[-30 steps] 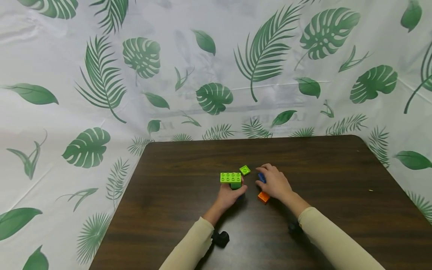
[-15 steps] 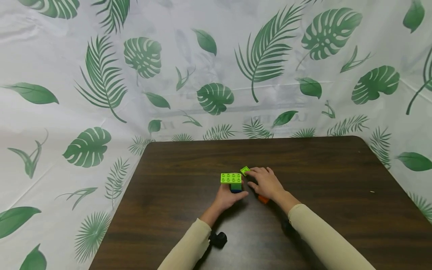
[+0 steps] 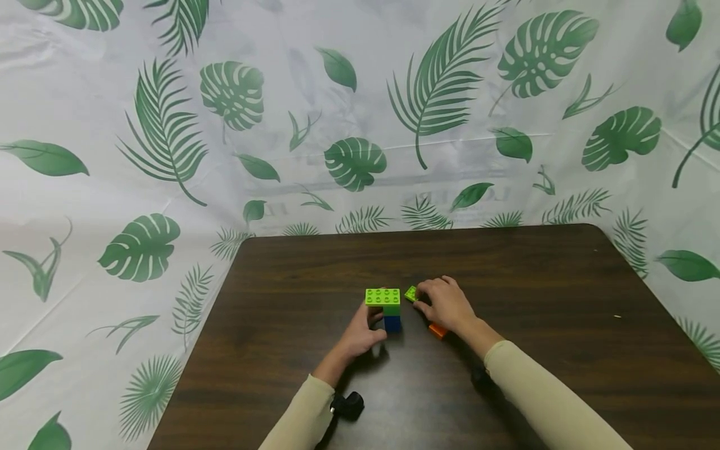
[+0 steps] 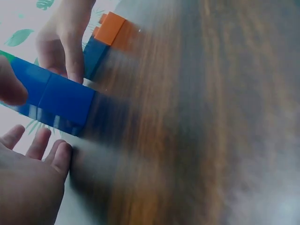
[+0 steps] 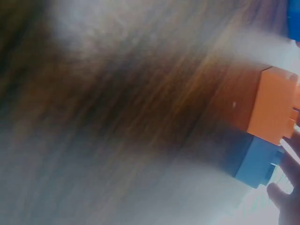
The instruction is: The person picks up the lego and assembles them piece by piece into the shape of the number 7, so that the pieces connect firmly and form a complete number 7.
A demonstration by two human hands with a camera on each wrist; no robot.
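Observation:
A stack of toy building bricks (image 3: pixel 392 322) stands upright on the table, with a long lime green brick (image 3: pixel 382 297) across its top and green and blue bricks (image 4: pixel 68 101) below. Beside it is my left hand (image 3: pixel 360 328), its thumb and fingers spread apart around the stack without gripping it. To the right of the stack, my right hand (image 3: pixel 448 306) pinches a small lime green brick (image 3: pixel 411 293), partly hidden by its fingertips. An orange brick (image 3: pixel 437 330) lies under the right hand, with a blue brick (image 5: pixel 258 159) next to it in the right wrist view.
The dark wood-grain table (image 3: pixel 292 275) extends around both hands. Behind it hangs a white sheet (image 3: pixel 304 56) printed with green leaves. A black wrist camera (image 3: pixel 349 406) is strapped on the left forearm.
My left hand has let go of the stack and drawn back to the left. The right hand has moved left from the blue brick to the small lime green brick, which has shifted slightly nearer.

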